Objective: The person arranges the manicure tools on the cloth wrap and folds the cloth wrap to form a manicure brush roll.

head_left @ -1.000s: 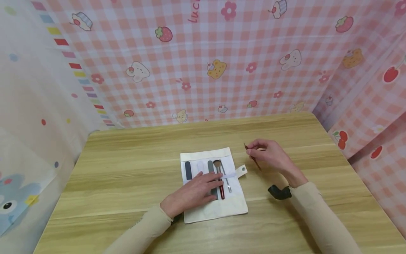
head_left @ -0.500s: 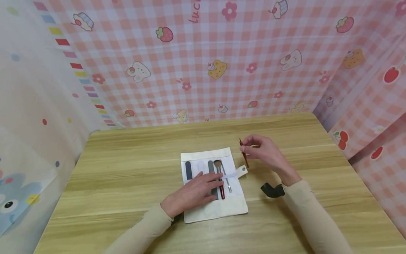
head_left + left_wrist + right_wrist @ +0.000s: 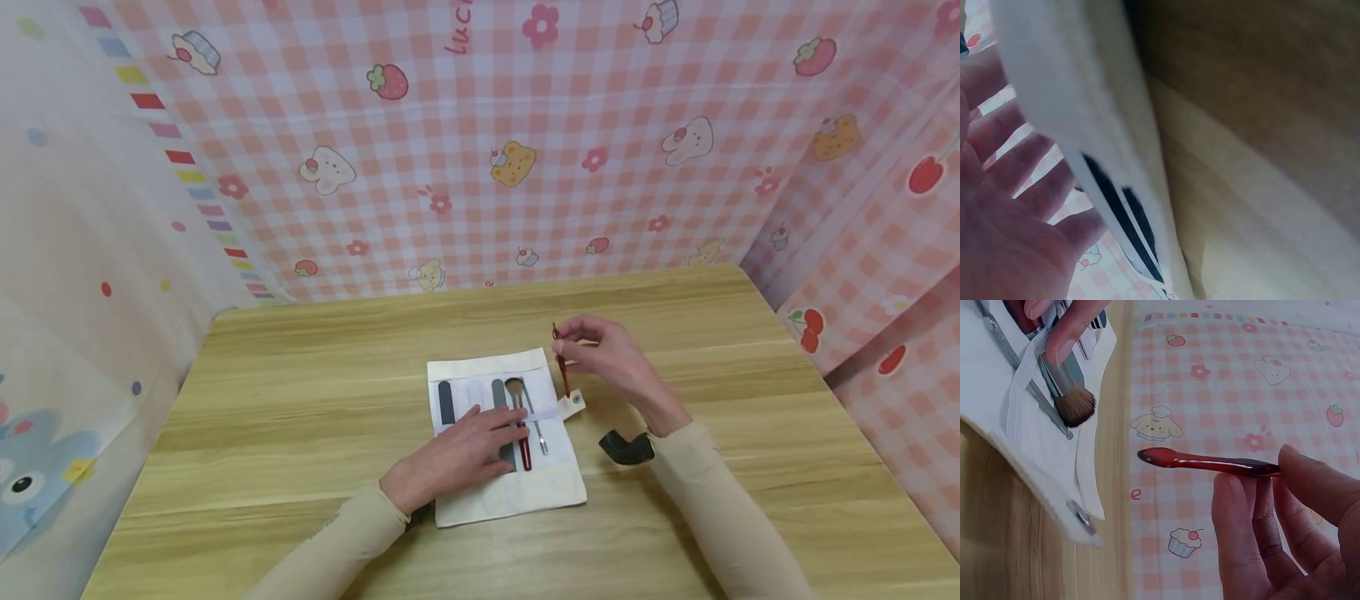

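A white cloth tool roll (image 3: 517,500) lies unrolled, its snap tab (image 3: 572,404) sticking out to the right. My left hand (image 3: 465,450) rests on it with spread, fairly straight fingers, over the tools under its elastic band. Those include a soft brush (image 3: 1077,406) with a red handle, a silver metal cuticle pusher (image 3: 1047,403), a grey nail file (image 3: 498,392) and a dark nail file (image 3: 446,402). My right hand (image 3: 600,350) pinches a slim glossy dark-red tool (image 3: 1194,462) with a rounded, flattened end. It stands nearly upright near the tab.
The wooden table (image 3: 300,417) extends around the roll. A pink checked curtain (image 3: 450,208) hangs behind its back edge, and more printed cloth (image 3: 900,292) hangs at the right. A black wrist mount (image 3: 627,447) juts from the right sleeve.
My right hand has moved left toward the roll with the dark-red tool, which has turned more upright. The left hand has stayed on the roll.
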Action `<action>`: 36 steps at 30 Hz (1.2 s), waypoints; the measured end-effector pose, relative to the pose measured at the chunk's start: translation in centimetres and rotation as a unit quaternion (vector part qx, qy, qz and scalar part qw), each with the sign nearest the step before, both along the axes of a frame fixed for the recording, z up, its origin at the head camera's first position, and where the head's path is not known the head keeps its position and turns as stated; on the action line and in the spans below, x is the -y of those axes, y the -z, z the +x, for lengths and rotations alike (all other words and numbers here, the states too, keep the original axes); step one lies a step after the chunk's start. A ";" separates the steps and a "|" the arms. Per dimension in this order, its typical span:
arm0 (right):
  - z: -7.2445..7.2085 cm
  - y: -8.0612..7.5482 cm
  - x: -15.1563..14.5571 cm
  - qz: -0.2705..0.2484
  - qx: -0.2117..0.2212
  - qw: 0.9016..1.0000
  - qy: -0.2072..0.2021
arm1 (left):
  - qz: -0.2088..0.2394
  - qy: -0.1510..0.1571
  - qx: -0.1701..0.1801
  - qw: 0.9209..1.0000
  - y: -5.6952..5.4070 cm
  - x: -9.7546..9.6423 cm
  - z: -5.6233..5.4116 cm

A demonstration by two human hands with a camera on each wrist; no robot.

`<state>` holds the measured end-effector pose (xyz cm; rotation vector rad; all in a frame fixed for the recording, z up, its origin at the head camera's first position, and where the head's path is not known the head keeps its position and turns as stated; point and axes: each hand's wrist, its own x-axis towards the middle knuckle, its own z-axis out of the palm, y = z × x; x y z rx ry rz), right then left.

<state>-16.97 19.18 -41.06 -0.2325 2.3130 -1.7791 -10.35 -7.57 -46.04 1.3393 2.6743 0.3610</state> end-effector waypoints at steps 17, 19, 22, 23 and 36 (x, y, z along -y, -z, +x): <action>-1.6 1.2 1.7 -0.036 -0.008 0.998 0.045 | 0.009 0.002 -0.012 1.000 0.1 0.3 0.0; -1.8 1.4 1.8 -0.032 -0.010 0.998 0.045 | 0.009 0.001 -0.012 1.000 0.0 0.4 0.1; -2.0 1.7 1.9 -0.015 -0.011 0.999 0.043 | 0.008 0.001 -0.012 1.000 0.0 0.4 0.1; -2.1 1.8 1.9 -0.008 -0.010 0.999 0.043 | 0.009 0.001 -0.011 1.000 0.0 0.5 0.1; -2.7 2.7 1.9 0.055 -0.004 0.998 0.021 | 0.003 0.004 -0.006 1.000 0.0 0.3 0.0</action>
